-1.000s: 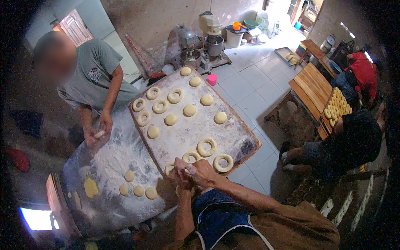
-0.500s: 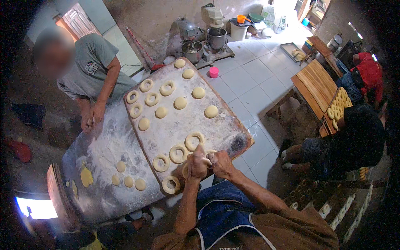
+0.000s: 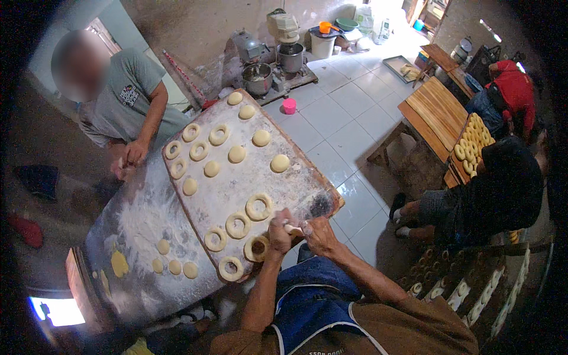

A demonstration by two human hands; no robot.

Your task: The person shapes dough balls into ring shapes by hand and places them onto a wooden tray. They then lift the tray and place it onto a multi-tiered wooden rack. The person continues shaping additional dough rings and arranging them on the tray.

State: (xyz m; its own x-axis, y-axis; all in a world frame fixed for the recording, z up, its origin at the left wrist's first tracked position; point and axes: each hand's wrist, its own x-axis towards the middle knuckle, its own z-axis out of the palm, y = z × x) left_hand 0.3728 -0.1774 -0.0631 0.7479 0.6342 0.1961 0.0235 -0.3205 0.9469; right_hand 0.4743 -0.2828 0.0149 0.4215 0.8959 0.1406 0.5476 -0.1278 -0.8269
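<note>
My left hand (image 3: 280, 233) and my right hand (image 3: 321, 238) are close together over the near right edge of a floured board (image 3: 216, 123). Between them they grip a pale piece of dough (image 3: 293, 229), mostly hidden by my fingers. Beside my left hand lies a dough ring (image 3: 256, 248). More rings rest nearby, among them a large one (image 3: 259, 207) and one at the board's near corner (image 3: 231, 268). Farther up are smaller dough rings (image 3: 199, 151) and several round dough balls (image 3: 237, 154).
Left of the board, a floury table (image 3: 148, 219) carries flattened dough pieces (image 3: 175, 267). A co-worker (image 3: 127, 100) stands at its far side, hands together. Mixers (image 3: 290, 50) stand against the back wall. At right, people work beside a wooden bench (image 3: 435, 112) with dough rings (image 3: 473, 142).
The view has shifted, so the board appears farther left. My hands have moved slightly away from the ring beside my left hand, which shows more fully. Both still grip the dough.
</note>
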